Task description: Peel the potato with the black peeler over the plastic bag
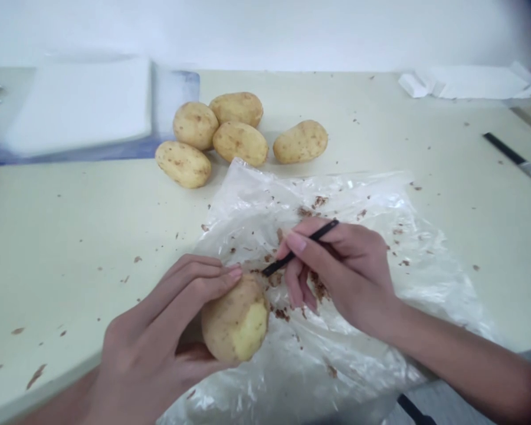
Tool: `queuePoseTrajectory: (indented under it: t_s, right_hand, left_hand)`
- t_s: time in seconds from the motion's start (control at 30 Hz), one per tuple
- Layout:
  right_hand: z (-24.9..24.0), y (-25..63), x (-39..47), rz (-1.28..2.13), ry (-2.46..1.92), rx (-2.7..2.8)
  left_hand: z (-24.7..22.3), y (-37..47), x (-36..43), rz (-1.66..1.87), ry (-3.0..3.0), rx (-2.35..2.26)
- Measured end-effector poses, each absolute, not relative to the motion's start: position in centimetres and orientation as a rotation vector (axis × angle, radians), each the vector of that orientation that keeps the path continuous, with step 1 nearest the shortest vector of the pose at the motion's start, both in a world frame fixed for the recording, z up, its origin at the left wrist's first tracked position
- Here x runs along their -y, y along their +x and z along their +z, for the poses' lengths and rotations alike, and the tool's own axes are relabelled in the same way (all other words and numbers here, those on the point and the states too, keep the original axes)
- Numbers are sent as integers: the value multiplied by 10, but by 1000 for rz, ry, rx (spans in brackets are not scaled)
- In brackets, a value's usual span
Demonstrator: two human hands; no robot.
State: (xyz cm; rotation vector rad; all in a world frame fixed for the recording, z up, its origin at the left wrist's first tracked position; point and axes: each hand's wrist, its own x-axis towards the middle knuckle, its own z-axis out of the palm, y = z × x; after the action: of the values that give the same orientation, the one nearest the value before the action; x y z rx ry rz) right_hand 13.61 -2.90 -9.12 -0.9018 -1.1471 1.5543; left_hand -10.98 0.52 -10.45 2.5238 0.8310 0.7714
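My left hand (pixel 159 336) is wrapped round a partly peeled potato (pixel 236 321), fingers over its top and thumb underneath. Pale yellow flesh shows on the potato's right side, while brown skin covers the rest. Between the thumb and fingers of my right hand (pixel 336 265) is a thin black stick-like tool (pixel 301 248). Its lower tip is close to the potato's upper right edge; I cannot tell whether they touch. Beneath both hands lies a clear plastic bag (pixel 371 366) spread over the table edge, with brown peel scraps (pixel 321 286) on it.
Several whole potatoes (pixel 241 143) are grouped at the table's back middle. A white stack (pixel 84 106) rests on a blue-edged sheet (pixel 174 144) at the back left. White folded packaging (pixel 473 82) lies back right, near a black-handled tool (pixel 508 150). Peel bits are scattered on the table (pixel 92 224).
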Motion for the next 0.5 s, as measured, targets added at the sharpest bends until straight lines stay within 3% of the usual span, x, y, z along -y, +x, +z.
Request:
queuePoseTrajectory:
  t_s: [0.5]
  right_hand:
    - [-90, 135, 30, 1643, -788, 1138]
  left_hand:
    - [-105, -111, -5, 775, 2574, -796]
